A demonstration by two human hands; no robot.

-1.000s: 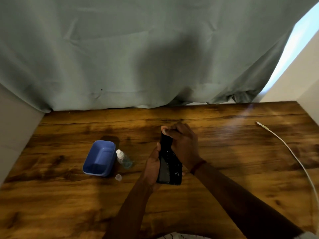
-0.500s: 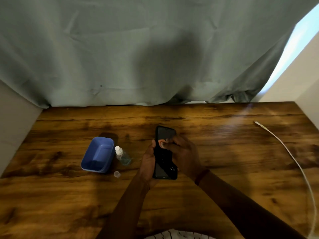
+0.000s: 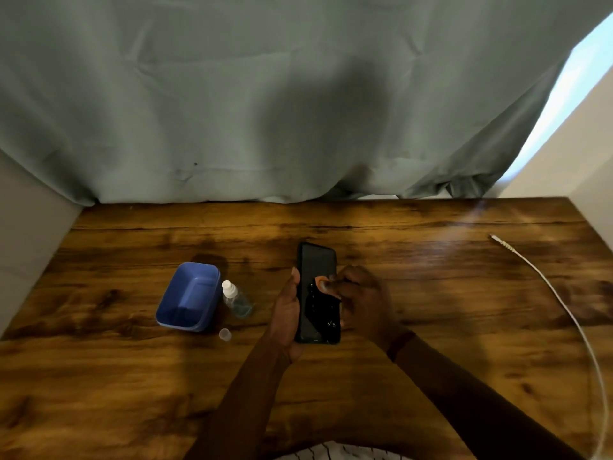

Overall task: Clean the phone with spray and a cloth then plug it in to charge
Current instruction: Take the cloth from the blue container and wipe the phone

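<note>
Over the brown wooden table (image 3: pixel 431 293) by a grey-green fabric curtain (image 3: pixel 232 111), left hand (image 3: pixel 287 313) gripped a flat black phone (image 3: pixel 316 260), right hand (image 3: pixel 363 300) pinched a small peach cloth (image 3: pixel 320 282).

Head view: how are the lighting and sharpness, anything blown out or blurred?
Head view: dim; daylight right of the curtain is blown out; a broad shadow falls on it; pale glare streaks the table near the cable; the right hand pinching a small cloth on the phone is slightly smeared.
</note>
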